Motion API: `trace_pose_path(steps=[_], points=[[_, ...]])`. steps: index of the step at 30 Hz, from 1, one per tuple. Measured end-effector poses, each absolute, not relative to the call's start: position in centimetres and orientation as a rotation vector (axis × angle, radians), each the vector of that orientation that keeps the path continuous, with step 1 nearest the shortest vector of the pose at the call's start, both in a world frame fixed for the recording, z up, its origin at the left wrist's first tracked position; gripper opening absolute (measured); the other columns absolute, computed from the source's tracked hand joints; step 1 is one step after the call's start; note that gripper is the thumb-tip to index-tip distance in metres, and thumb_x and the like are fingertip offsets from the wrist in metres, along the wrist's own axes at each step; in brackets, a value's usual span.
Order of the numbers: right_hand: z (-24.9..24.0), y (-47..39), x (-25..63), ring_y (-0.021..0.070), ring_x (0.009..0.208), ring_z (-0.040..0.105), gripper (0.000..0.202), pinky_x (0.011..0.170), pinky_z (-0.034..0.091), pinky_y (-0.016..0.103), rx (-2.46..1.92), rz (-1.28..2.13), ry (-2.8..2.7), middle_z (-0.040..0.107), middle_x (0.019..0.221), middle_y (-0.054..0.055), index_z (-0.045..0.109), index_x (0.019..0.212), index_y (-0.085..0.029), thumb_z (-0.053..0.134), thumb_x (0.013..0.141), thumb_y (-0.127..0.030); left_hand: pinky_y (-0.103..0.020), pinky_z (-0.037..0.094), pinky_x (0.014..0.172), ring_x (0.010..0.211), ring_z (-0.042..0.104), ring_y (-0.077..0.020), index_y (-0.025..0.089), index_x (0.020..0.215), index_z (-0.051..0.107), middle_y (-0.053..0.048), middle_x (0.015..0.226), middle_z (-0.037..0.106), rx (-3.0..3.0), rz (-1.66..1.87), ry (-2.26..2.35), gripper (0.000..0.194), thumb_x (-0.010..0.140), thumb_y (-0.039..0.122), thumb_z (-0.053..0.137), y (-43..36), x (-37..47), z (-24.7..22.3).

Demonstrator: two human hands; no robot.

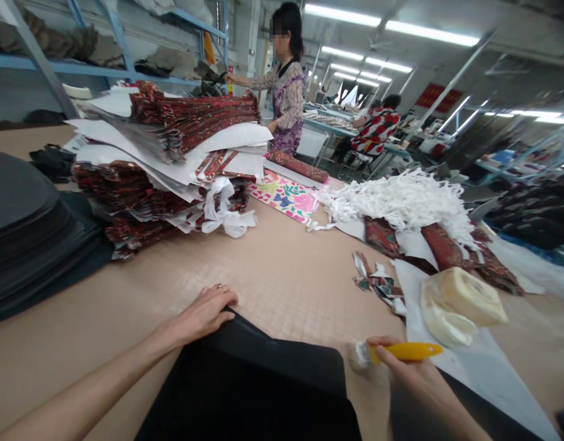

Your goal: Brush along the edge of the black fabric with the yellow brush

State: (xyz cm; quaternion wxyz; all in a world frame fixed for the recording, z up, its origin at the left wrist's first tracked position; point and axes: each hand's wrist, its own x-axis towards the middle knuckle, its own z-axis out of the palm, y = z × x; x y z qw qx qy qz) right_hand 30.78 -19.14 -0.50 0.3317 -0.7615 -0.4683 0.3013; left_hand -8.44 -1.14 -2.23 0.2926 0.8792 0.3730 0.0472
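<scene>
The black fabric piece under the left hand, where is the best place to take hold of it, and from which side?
Probably at the far edge of the black fabric piece, beside the left hand. That edge lies flat on the table, uncovered, with bare surface beyond it, so fingers can slide under it from the far side. The right hand holds a yellow-handled tool and is not free.

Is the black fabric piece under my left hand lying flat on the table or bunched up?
Flat. The black fabric piece lies spread on the table, the left hand pressing its top edge; no folds show.
</scene>
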Motion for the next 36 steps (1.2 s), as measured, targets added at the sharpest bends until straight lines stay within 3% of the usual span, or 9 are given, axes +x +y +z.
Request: trace_pose_path(steps=[6,13,18,22,26,31,36], points=[[1.5,-18.0,27.5,0.0248,0.099,0.065,0.032,0.089,0.051,0.034,-1.873,0.767,-1.259,0.072,0.101,0.007,0.073,0.091,-0.021,0.061,0.076,-0.047,-0.029,0.036,0.074,0.086,0.051,-0.0220,0.018,0.073,0.053,-0.002,0.082,0.057,2.309,0.063,1.028,0.010,0.066,0.013,0.059,-0.3,-7.6,-1.6],[1.9,-14.5,20.0,0.0200,0.082,0.067,0.030,0.078,0.053,0.031,-1.698,1.037,-1.330,0.073,0.089,0.005,0.072,0.087,-0.020,0.058,0.076,-0.044,-0.024,0.039,0.066,0.078,0.056,-0.0183,0.017,0.080,0.058,0.000,0.078,0.060,2.169,0.061,1.005,0.011,0.069,0.020,0.056,0.4,-8.1,-1.0],[-1.2,-17.2,25.1,0.0222,0.078,0.068,0.023,0.074,0.054,0.030,-1.825,0.903,-1.268,0.074,0.083,0.004,0.074,0.080,-0.022,0.064,0.073,-0.041,-0.024,0.042,0.072,0.085,0.058,-0.0196,0.017,0.085,0.062,-0.001,0.083,0.064,2.061,0.081,0.998,0.018,0.068,0.022,0.060,0.8,-9.4,-1.5],[-1.8,-18.8,28.7,0.0249,0.083,0.069,0.019,0.080,0.055,0.031,-1.923,0.611,-1.065,0.074,0.081,0.004,0.073,0.073,-0.022,0.068,0.067,-0.039,-0.022,0.041,0.067,0.078,0.058,-0.0180,0.016,0.084,0.063,0.000,0.078,0.063,1.974,0.095,1.012,0.017,0.069,0.021,0.060,1.1,-10.2,-2.1],[0.7,-15.3,21.6,0.0244,0.092,0.067,0.028,0.091,0.050,0.033,-1.869,0.763,-1.153,0.074,0.092,0.004,0.073,0.084,-0.024,0.066,0.068,-0.045,-0.020,0.039,0.059,0.069,0.057,-0.0158,0.013,0.082,0.062,0.000,0.073,0.061,1.934,0.100,1.047,0.014,0.071,0.019,0.056,1.6,-10.6,-2.7],[1.7,-9.6,10.9,0.0223,0.084,0.068,0.030,0.079,0.055,0.033,-1.519,1.146,-1.367,0.074,0.089,0.005,0.073,0.088,-0.022,0.061,0.074,-0.046,-0.019,0.033,0.052,0.061,0.053,-0.0135,0.015,0.084,0.061,0.003,0.064,0.056,2.005,0.124,1.056,0.013,0.071,0.016,0.057,1.5,-10.7,-2.5],[0.1,-11.6,14.5,0.0200,0.065,0.068,0.028,0.064,0.055,0.028,-1.667,1.007,-1.427,0.071,0.067,0.003,0.072,0.079,-0.023,0.062,0.074,-0.049,-0.021,0.034,0.057,0.062,0.054,-0.0144,0.019,0.081,0.062,0.002,0.063,0.057,2.142,0.224,1.021,0.010,0.078,0.014,0.054,0.2,-11.2,-1.4]])
